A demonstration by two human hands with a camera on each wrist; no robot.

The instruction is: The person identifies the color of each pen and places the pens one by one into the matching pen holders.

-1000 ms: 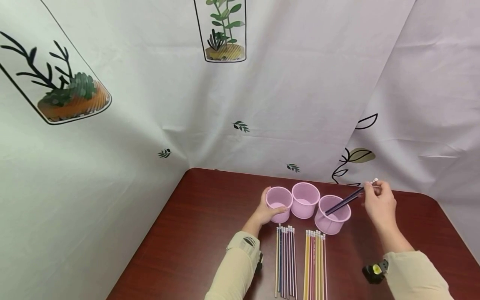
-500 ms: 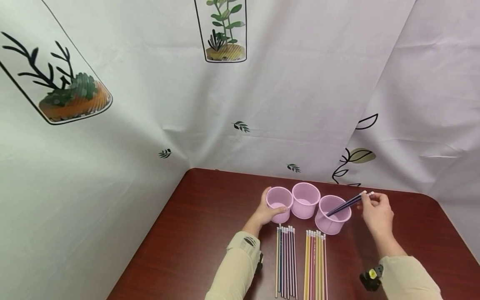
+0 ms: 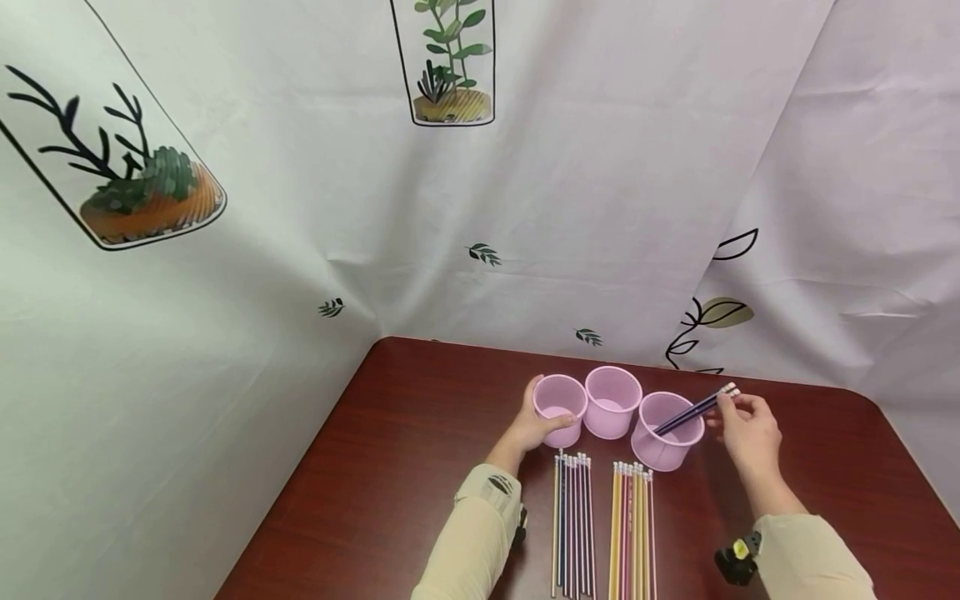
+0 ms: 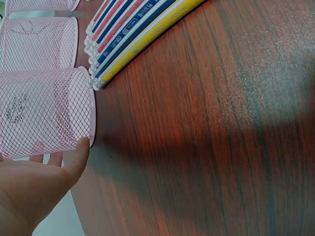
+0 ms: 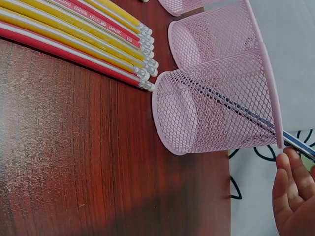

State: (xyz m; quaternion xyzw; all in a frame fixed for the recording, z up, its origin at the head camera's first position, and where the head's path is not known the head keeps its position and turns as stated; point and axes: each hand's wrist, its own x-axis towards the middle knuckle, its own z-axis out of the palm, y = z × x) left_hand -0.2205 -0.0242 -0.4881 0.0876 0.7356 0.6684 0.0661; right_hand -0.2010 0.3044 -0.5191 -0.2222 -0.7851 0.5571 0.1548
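Observation:
Three pink mesh pencil holders stand in a row at the back of the table. My left hand [image 3: 531,427] grips the left holder [image 3: 564,433], with the thumb across its front. At the right holder [image 3: 660,450], dark pencils [image 3: 686,414] lean inside and stick out over the right rim, white erasers up. My right hand [image 3: 756,437] pinches them near the eraser ends. In the right wrist view its other fingers [image 5: 283,179] lie below the pencils; the pinch itself is out of frame there. The middle holder [image 3: 609,423] contains nothing visible.
Two rows of pencils lie in front of the holders: dark, blue and purplish ones [image 3: 573,525] at left, yellow and pink ones [image 3: 632,529] at right, erasers toward the holders. A patterned white cloth [image 3: 600,208] hangs behind the brown table [image 3: 390,467].
My right hand has moved left and lower, bringing the pencils' eraser ends down and left toward the rim of the right holder. My left hand stays on its holder.

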